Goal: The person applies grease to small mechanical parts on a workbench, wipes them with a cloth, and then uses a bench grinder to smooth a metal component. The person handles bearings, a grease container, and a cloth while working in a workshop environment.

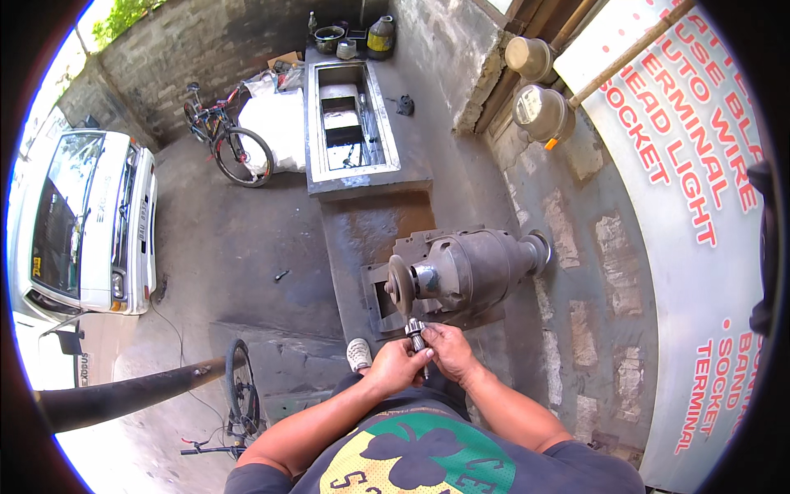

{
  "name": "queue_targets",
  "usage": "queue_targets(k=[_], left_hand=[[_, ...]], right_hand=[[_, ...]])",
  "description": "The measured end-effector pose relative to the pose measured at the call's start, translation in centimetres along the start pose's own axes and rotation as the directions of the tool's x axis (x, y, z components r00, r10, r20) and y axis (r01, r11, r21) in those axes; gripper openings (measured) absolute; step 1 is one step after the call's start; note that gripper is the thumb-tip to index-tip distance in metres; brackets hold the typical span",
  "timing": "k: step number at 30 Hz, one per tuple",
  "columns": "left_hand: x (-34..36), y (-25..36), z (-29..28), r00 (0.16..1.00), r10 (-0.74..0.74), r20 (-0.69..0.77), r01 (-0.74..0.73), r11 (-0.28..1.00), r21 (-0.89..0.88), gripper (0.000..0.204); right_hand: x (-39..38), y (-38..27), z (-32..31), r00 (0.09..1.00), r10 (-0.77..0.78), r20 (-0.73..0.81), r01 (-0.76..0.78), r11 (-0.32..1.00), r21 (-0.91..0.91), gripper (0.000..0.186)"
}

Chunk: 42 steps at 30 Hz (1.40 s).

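Both of my hands are closed around a small toothed metal shaft [418, 336], with a gear-like part near its far end. My left hand [397, 364] grips it from the left and below, and my right hand [452, 352] pinches it from the right. The shaft's far tip is at the lower rim of a round wheel [401, 284] on a large grey bench grinder [476, 267]. I cannot tell whether tip and wheel touch. A thin lower end of the shaft shows below my fingers.
The grinder sits on a low concrete ledge [350, 247]. Beyond it is a metal-rimmed basin [391, 160]. Bicycles stand at far left [239, 156] and near left [240, 395], by a dark pole [148, 391]. A white vehicle [99, 214] is left; electric meters [539, 114] and a signboard [625, 247] are right.
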<state>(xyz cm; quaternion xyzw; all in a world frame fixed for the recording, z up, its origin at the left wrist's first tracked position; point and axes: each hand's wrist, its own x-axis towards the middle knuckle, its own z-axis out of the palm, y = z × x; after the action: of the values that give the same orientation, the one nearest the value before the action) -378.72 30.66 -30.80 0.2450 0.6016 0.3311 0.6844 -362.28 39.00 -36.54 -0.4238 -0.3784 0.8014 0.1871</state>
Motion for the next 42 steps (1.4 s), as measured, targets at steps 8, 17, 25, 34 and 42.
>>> queue_targets(k=[8, 17, 25, 34, 42], left_hand=[[0.0, -1.4, -0.6, 0.988, 0.110, 0.107, -0.123, 0.985, 0.119, 0.029], [2.5, -4.3, -1.2, 0.983, 0.104, 0.151, -0.078, 0.983, -0.168, 0.025], [3.8, -2.4, -0.9, 0.991, -0.076, 0.112, 0.100, 0.969, -0.227, 0.023], [4.5, -1.4, -0.6, 0.969, -0.207, 0.133, 0.245, 0.843, -0.478, 0.030], [4.8, -1.6, -1.3, 0.961, -0.190, 0.199, 0.259, 0.869, -0.421, 0.028]], right_hand=[[-1.2, -0.7, 0.2, 0.994, -0.069, 0.081, 0.075, 0.995, -0.070, 0.036], [-0.9, -1.3, 1.3, 0.994, -0.003, 0.107, -0.005, 0.997, 0.074, 0.031], [0.9, 0.5, 0.3, 0.990, 0.129, 0.059, -0.137, 0.974, 0.179, 0.029], [3.3, 0.6, -0.6, 0.965, 0.260, -0.008, -0.257, 0.956, 0.140, 0.035], [3.2, 0.0, -0.6, 0.968, 0.250, 0.012, -0.250, 0.963, 0.100, 0.032]])
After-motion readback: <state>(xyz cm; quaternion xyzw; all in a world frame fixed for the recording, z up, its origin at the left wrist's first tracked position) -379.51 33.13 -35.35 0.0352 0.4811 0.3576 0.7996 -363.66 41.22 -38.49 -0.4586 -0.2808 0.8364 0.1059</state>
